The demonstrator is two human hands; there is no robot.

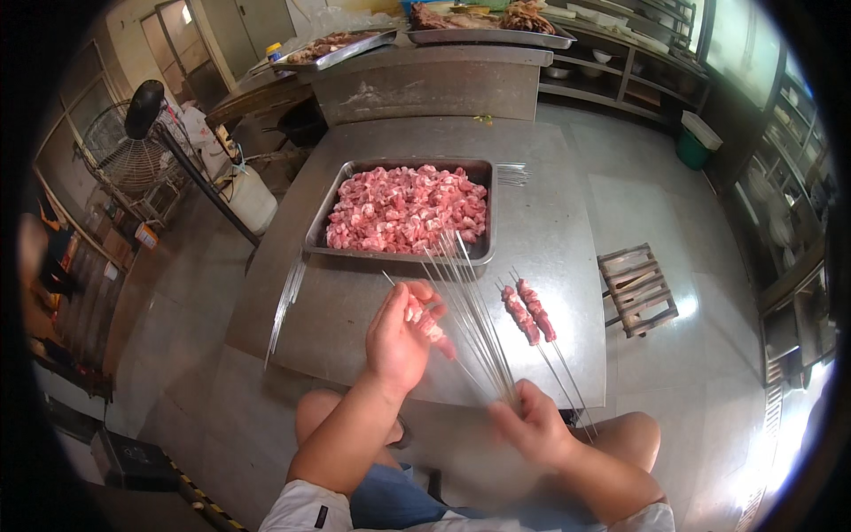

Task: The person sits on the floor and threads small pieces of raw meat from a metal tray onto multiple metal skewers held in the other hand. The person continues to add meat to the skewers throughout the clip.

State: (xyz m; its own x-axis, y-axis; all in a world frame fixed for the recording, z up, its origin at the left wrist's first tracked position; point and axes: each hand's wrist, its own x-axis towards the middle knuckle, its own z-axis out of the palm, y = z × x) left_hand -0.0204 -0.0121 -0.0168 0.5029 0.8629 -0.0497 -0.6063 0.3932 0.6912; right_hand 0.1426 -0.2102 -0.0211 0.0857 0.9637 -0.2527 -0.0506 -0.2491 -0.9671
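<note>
My left hand (402,339) grips several raw meat pieces (425,322) threaded on a metal skewer, its tip showing past my thumb. In my right hand (535,425) is a fanned bundle of bare metal skewers (475,312), pointing up and away from me. The lower end of the meat skewer runs toward this hand, which is slightly blurred. Two finished-looking meat skewers (528,312) lie side by side on the steel table (332,319), their handles past its near edge. Beyond my hands sits a deep metal tray (488,256) heaped with raw meat chunks (405,209).
More bare skewers lie at the table's left edge (286,306) and beside the tray's right side (513,174). A slatted stool (638,289) stands to the right, a fan (133,153) to the left. Metal trays of meat (485,36) rest on the counter behind.
</note>
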